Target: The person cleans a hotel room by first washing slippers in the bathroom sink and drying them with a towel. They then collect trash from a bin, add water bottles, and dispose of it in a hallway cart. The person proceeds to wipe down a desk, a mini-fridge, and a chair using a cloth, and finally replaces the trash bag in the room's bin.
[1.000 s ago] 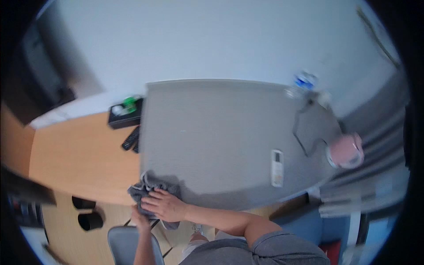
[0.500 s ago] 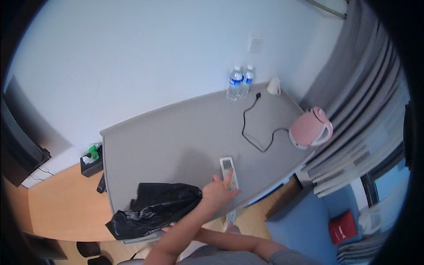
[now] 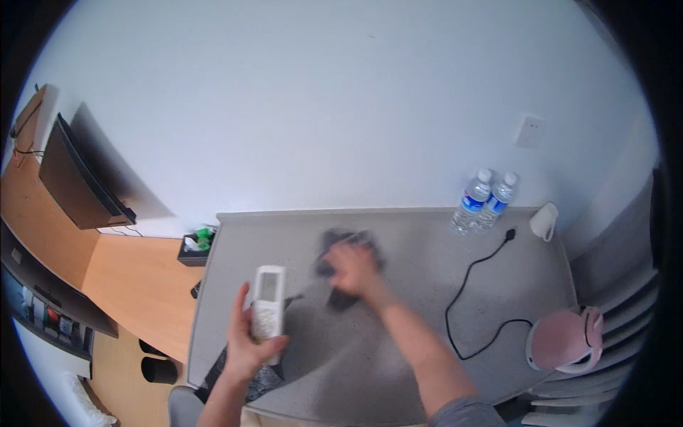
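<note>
My left hand (image 3: 247,340) holds up a white remote control (image 3: 268,317) with a small grey screen, fingers along one side and thumb on the other. Beneath it, by my left wrist, a black plastic bag (image 3: 267,383) lies at the near left edge of the grey tabletop (image 3: 420,285). Around the middle of that top, my right hand (image 3: 354,267) presses on a dark cloth (image 3: 341,299). Motion blurs both hand and cloth, so the finger details are smeared.
Two water bottles (image 3: 472,202) and a white mug (image 3: 545,221) stand at the back right. A pink kettle (image 3: 562,340) sits near the right edge, its black cord (image 3: 448,313) looping across the top. Left of the table are a black tissue box (image 3: 192,254) and a wooden desk (image 3: 135,277).
The remote, lying on the table before, is now lifted in my left hand, which moved left. My right hand has gone from beside the bag to the table's middle with the cloth. The view shifted left.
</note>
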A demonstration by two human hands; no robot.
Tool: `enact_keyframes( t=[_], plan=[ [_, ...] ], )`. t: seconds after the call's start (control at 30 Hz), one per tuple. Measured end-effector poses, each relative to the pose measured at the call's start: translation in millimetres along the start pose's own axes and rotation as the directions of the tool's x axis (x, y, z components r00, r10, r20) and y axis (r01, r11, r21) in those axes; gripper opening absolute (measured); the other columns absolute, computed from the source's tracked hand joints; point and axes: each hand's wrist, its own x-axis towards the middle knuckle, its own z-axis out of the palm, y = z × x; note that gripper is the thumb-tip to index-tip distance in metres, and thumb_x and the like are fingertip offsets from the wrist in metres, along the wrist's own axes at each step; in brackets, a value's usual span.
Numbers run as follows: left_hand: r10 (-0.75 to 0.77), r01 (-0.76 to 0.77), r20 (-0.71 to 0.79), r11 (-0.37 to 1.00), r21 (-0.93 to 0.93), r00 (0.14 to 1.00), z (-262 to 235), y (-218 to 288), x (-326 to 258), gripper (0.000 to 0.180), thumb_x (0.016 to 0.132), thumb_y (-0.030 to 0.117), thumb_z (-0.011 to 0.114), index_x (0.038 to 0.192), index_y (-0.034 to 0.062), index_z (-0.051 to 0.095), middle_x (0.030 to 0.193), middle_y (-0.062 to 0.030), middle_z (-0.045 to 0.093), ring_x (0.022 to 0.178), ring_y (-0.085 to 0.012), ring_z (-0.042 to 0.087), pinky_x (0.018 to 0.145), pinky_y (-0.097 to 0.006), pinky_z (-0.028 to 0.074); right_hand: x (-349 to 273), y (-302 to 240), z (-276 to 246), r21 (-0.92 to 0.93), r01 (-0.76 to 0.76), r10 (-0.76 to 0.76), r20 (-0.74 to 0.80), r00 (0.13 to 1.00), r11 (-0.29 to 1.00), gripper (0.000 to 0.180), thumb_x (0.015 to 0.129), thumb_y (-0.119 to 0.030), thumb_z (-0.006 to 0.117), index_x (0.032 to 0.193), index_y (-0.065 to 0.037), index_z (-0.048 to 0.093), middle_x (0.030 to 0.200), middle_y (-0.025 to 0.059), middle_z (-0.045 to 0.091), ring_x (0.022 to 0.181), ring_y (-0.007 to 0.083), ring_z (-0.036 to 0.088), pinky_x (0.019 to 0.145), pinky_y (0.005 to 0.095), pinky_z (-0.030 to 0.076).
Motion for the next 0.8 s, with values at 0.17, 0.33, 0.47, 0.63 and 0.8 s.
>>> enact_keyframes(
  t=[0.17, 0.33, 0.47, 0.63, 0.8],
  plan=[
    [-0.306, 0.261, -0.111, 0.917, -0.302, 0.946, -78, -51, -13, 0.069, 0.057, 0.001, 0.073, 0.118, 0.0029, 0.042, 0.09, -0.0068, 0.057, 0.076, -0.0156, 0.058, 0.066, -0.028, 0.049, -13, 30, -43, -0.178, -0.587, 0.566, -0.159, 0.809, 0.789, 0.045, 0.067, -0.028, 0.066, 0.108, -0.012, 0.057, 0.122, 0.0073, 0.051, 0.113, 0.0293, 0.044, 0.09, 0.0485, 0.037],
    [-0.324, 0.379, 0.2, 0.835, -0.399, 0.925, -26, -72, 9, 0.075, 0.065, -0.003, 0.072, 0.127, 0.0051, 0.031, 0.098, -0.0104, 0.055, 0.083, -0.018, 0.059, 0.071, -0.032, 0.051, -60, -47, -66, 0.935, -0.339, 0.811, 0.276, 0.516, -0.102, 0.04, 0.067, -0.014, 0.061, 0.106, -0.01, 0.057, 0.118, 0.0154, 0.051, 0.103, 0.0311, 0.054, 0.088, 0.0435, 0.041],
    [0.057, -0.017, 0.316, 0.992, -0.126, 0.947, -27, -58, 6, 0.088, 0.061, 0.001, 0.069, 0.135, 0.0031, 0.021, 0.118, -0.0149, 0.048, 0.108, -0.0248, 0.05, 0.093, -0.033, 0.039, -13, -177, -91, 0.619, -0.089, 0.198, -0.11, 0.974, 0.781, 0.039, 0.065, -0.006, 0.061, 0.104, -0.005, 0.057, 0.119, 0.0183, 0.048, 0.114, 0.0293, 0.048, 0.093, 0.0374, 0.04],
    [0.0, 0.041, 0.528, 0.997, -0.065, 0.849, -65, -56, -5, 0.093, 0.062, 0.001, 0.066, 0.138, 0.0042, 0.013, 0.12, -0.0175, 0.047, 0.109, -0.0283, 0.05, 0.093, -0.035, 0.04, 17, -211, -78, 0.63, -0.247, 0.377, -0.079, 0.923, 0.736, 0.039, 0.066, 0.0, 0.06, 0.105, -0.002, 0.056, 0.112, 0.0167, 0.054, 0.105, 0.0231, 0.053, 0.088, 0.0324, 0.043],
    [0.025, 0.181, 0.539, 0.929, -0.324, 0.842, -84, -45, -19, 0.095, 0.064, 0.002, 0.072, 0.14, 0.0063, 0.015, 0.118, -0.0107, 0.046, 0.101, -0.02, 0.051, 0.079, -0.031, 0.045, 41, -192, -79, 0.788, -0.425, 0.75, -0.069, 0.658, 0.445, 0.036, 0.07, 0.003, 0.058, 0.106, 0.0, 0.055, 0.101, 0.0095, 0.059, 0.092, 0.0164, 0.057, 0.083, 0.0277, 0.045]
  ],
)
